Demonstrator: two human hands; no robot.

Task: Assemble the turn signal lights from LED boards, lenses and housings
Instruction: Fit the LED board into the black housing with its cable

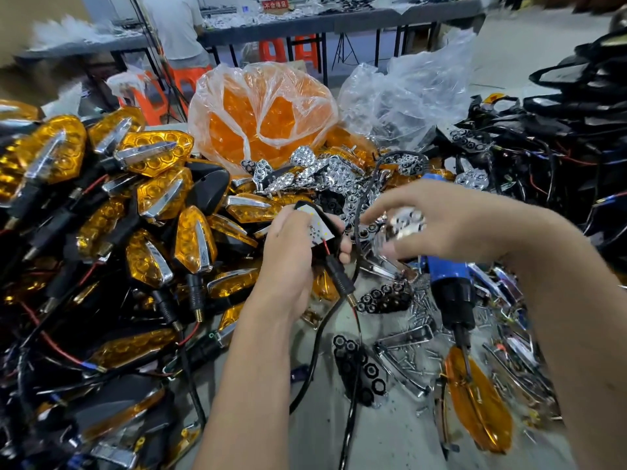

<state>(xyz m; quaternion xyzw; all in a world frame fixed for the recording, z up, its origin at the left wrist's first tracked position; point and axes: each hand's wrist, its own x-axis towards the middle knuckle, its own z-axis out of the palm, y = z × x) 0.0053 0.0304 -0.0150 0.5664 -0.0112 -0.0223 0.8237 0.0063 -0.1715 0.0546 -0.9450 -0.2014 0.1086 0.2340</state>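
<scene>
Two hands, left hand [291, 262] and right hand [437, 222], one blue screwdriver [448, 283], two plastic bags, orange-filled bag [261, 113] and clear bag [407, 93], one white LED board [317, 225]

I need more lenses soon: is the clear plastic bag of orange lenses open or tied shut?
Open: the clear plastic bag of orange lenses gapes at its front, with lenses showing directly through the gap.

A single wide-angle view looks from the person's head forward and steeply down, close over a cluttered grey worktable [390, 432] whose edges bend with the lens. Both forearms enter from six o'clock, and toward twelve o'clock the view reaches a long dark bench [339, 23] standing well apart across the room.
</scene>
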